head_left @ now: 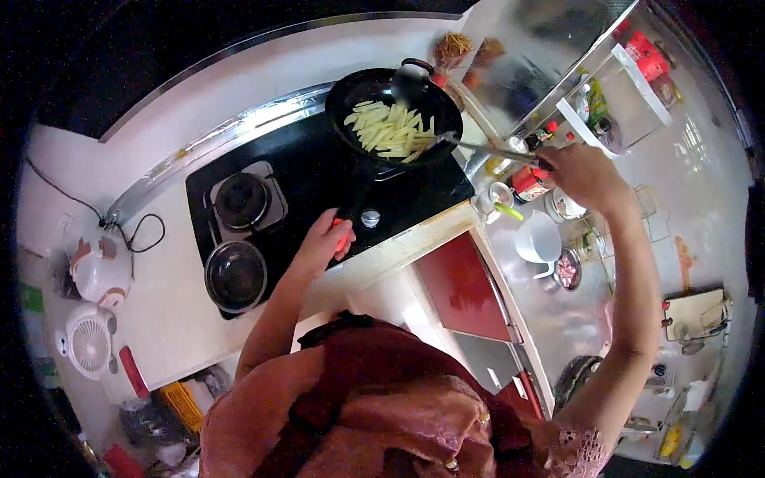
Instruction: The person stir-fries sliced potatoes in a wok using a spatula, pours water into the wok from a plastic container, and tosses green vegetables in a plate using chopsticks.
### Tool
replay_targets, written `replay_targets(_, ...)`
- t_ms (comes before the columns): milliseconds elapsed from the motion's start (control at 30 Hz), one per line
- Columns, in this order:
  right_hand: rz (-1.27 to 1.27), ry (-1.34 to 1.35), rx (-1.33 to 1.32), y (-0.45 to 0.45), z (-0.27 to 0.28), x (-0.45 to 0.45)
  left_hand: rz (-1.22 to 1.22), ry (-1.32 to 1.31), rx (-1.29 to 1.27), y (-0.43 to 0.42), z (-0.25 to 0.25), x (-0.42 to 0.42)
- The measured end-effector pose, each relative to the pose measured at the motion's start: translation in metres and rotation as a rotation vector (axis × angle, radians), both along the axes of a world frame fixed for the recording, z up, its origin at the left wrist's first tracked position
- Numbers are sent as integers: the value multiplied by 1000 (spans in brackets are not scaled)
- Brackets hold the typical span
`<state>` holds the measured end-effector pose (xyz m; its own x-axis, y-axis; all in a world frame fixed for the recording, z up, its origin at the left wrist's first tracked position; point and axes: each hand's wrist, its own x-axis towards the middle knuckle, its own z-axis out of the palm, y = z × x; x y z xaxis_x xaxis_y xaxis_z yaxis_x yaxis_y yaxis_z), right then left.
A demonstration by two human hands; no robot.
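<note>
A black wok (343, 94) rests on the right side of the black stove (299, 171), holding pale cut strips (390, 130) that look like potato. My left hand (327, 239) is wrapped round the wok handle (343, 231), which has a red-orange part at its end. My right hand (586, 175) grips a metal utensil (498, 150) by its dark handle; the utensil's far end reaches to the wok's right rim, by the strips. The shape of its tip is blurred.
A small dark pan (236, 276) stands at the stove's front left, near the left burner (242, 201). Right of the stove are a white jug (536, 239), a bowl with pink pieces (567, 269) and jars. A rice cooker (102, 269) and fan (88, 341) stand at left.
</note>
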<state>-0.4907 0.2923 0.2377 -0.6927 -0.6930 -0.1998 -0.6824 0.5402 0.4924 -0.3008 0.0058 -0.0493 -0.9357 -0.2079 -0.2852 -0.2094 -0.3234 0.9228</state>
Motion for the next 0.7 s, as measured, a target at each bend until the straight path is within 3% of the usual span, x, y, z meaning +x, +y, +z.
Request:
replay_targets(100, 44, -107, -34, 0, -41, -7, 10, -12, 79, 2, 3, -2)
replay_targets(200, -64, -52, -158, -12, -112, -2, -11, -27, 81, 1, 2, -3)
replay_targets(300, -76, -29, -289, -26, -149, -10, -36, -7, 64, -1, -3, -5)
replay_targets(567, 83, -18, -470, -73, -136, -56, -4, -18, -2, 2, 5, -4)
replay_targets(700, -36, -109, -361, -107, -172, -72, 27, -25, -18, 6, 9, -3)
